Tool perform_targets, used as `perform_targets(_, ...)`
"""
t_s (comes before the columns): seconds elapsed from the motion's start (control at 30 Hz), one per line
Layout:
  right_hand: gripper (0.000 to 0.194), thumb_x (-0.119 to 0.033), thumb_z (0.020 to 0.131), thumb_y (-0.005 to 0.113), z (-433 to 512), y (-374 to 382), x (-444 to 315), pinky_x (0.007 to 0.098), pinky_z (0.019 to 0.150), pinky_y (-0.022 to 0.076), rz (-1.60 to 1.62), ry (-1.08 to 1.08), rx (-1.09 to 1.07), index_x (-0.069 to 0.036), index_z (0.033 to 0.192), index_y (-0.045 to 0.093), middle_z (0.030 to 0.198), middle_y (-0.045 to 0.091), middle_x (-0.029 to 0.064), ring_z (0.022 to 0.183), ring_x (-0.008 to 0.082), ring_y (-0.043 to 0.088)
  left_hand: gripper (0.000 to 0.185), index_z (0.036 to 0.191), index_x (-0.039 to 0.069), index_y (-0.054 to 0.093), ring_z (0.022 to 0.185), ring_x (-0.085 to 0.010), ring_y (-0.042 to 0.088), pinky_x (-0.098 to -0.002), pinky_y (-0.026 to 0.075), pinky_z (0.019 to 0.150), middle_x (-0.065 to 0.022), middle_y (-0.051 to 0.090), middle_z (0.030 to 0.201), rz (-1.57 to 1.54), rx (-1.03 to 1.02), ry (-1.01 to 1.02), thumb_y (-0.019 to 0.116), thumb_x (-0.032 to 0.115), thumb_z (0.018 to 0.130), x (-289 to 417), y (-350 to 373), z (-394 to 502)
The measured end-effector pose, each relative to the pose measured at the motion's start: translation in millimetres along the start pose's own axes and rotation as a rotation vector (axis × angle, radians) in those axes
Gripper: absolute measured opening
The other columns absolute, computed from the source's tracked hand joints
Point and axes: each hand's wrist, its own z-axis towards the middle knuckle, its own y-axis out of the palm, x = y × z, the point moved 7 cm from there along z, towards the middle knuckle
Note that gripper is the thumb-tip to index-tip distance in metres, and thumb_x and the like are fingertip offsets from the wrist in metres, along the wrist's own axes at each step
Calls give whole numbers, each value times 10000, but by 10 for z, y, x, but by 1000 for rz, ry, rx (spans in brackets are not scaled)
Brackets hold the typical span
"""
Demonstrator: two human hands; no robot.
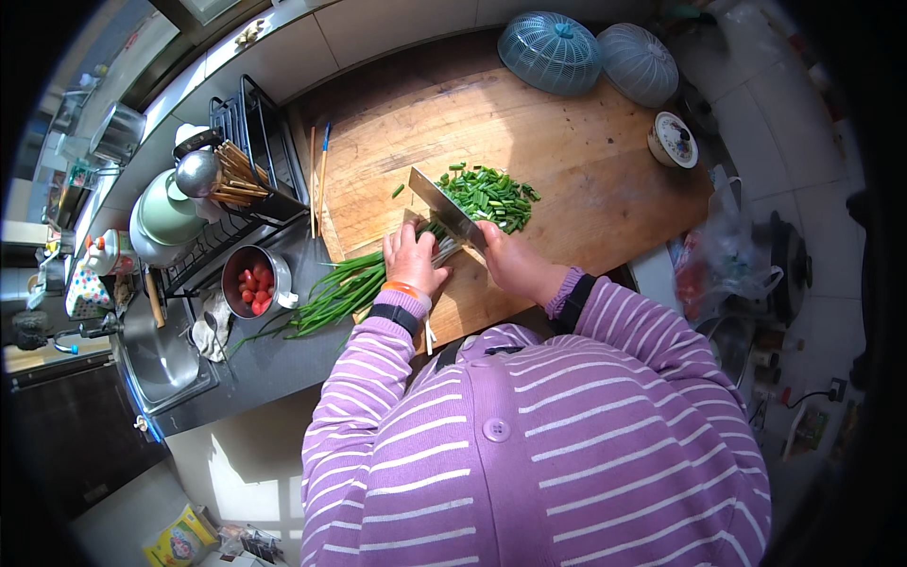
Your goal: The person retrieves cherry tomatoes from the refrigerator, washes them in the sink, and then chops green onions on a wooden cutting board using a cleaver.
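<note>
My right hand (514, 261) grips a cleaver (443, 205), its wide steel blade standing over a wooden cutting board (602, 220). Just left of the blade, my left hand (412, 261) presses on a bunch of long green scallions (347, 287), fingertips close to the blade. The green ends of the bunch hang past the board's left edge over the dark counter. A pile of chopped scallion pieces (492, 195) lies right of the blade, beyond my right hand. Where the blade's edge meets the stalks is partly hidden.
Left of the board stand a metal pot (285, 273) of small red tomatoes, a black dish rack (273, 135) and a sink (159, 354). Chopsticks (312, 184) and a brush-like stick lie at the board's left edge. Mesh covers (549, 57) and a lidded enamel pot (672, 140) sit at the far right.
</note>
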Motion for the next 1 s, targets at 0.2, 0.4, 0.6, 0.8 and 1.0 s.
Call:
perform_targets(0.2,280,-123,999,332,-248,-85,-159,495,708,504,-207,-52,-149,-22,1200,499,1016,640,252,864,452,626,426,911,82,633,1177,-335,475,-456,371,999,-153,522,1245,-15,-26,-48,856,257,593,-157,6,-135)
perform_targets(0.4,259,-62,971,359,3,281,-28,448,648,473,52,9,-160,18,1180,490,843,601,222,730,403,567,309,857,97,603,1002,-312,519,-437,418,891,-103,547,1016,-21,46,-8,803,188,639,-183,165,-196)
perform_targets(0.6,315,-110,978,347,-52,72,-125,486,734,483,1,-59,4,-11,1241,488,986,617,258,855,438,595,450,916,110,626,1238,-338,437,-535,254,1105,-164,494,1276,28,17,-40,865,298,583,-120,-31,-272)
perform_targets(0.8,298,-132,997,347,-255,37,-265,498,749,488,-188,35,-259,-12,1225,495,1001,637,256,873,440,618,451,944,82,631,1156,-322,489,-457,371,1000,-158,531,1216,24,12,-59,851,296,614,-199,-44,-335)
perform_targets(1.0,317,-202,1047,283,34,394,-114,416,596,483,56,-17,-71,-11,1097,532,736,614,182,671,333,616,289,916,86,603,1005,-296,531,-416,435,863,-89,559,1041,85,91,43,759,168,687,-222,86,-383)
